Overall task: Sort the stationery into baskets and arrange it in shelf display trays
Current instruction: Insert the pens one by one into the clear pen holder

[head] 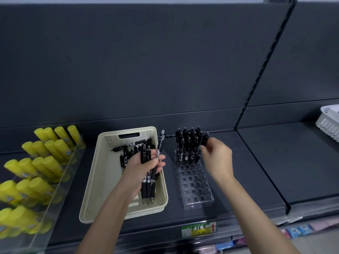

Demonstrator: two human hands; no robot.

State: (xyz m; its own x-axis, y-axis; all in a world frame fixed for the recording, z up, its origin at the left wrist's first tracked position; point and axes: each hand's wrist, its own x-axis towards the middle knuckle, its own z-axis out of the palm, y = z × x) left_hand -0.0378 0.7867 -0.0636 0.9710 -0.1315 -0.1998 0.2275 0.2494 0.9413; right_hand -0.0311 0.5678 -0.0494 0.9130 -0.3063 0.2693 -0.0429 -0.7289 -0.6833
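Note:
A cream basket (102, 182) on the dark shelf holds loose black pens (128, 153). Over it, my left hand (141, 171) grips a bundle of several black pens (149, 182), tips pointing toward me. To the right stands a clear display tray (197, 189) with rows of round holes. Its back rows are filled with upright black pens (187, 143); the front holes are bare. My right hand (217, 156) pinches one black pen (204, 140) at the right edge of the standing pens.
A clear tiered tray (60, 173) of yellow glue sticks (36, 171) fills the left of the shelf. A white basket (329, 121) sits at the far right. A price label (199, 229) is on the shelf's front edge. Coloured packets (300, 230) lie on the lower shelf.

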